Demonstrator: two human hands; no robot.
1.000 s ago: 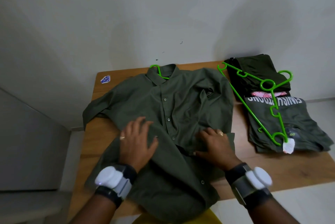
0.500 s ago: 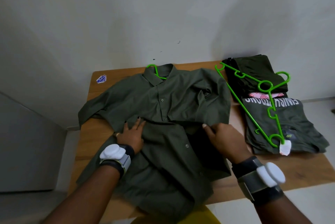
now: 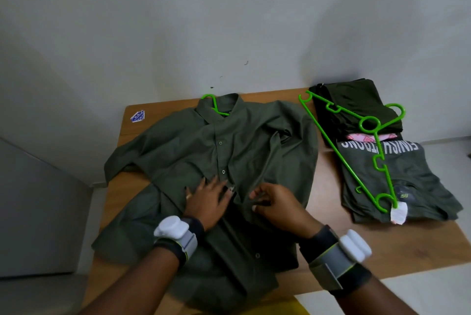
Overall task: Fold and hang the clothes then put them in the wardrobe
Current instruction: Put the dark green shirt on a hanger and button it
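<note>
An olive green button shirt [image 3: 244,146] lies spread face up on the wooden table [image 3: 397,248], with a green hanger's hook [image 3: 212,103] sticking out of its collar. My left hand [image 3: 206,200] rests flat on the shirt's front beside the button line. My right hand [image 3: 277,205] pinches the shirt's front edge just right of it, at mid-chest. The lower shirt is rumpled toward the table's near edge.
At the right, a second green hanger [image 3: 367,146] lies on a pile of folded clothes: a grey printed T-shirt [image 3: 407,182], a dark folded garment [image 3: 356,103] and something pink [image 3: 362,137]. A blue sticker [image 3: 138,116] marks the table's far left corner. A wall stands close behind.
Both hands have moved inward to the shirt's button line. The left hand slid right and up; the right hand moved left and now pinches the front edge.
</note>
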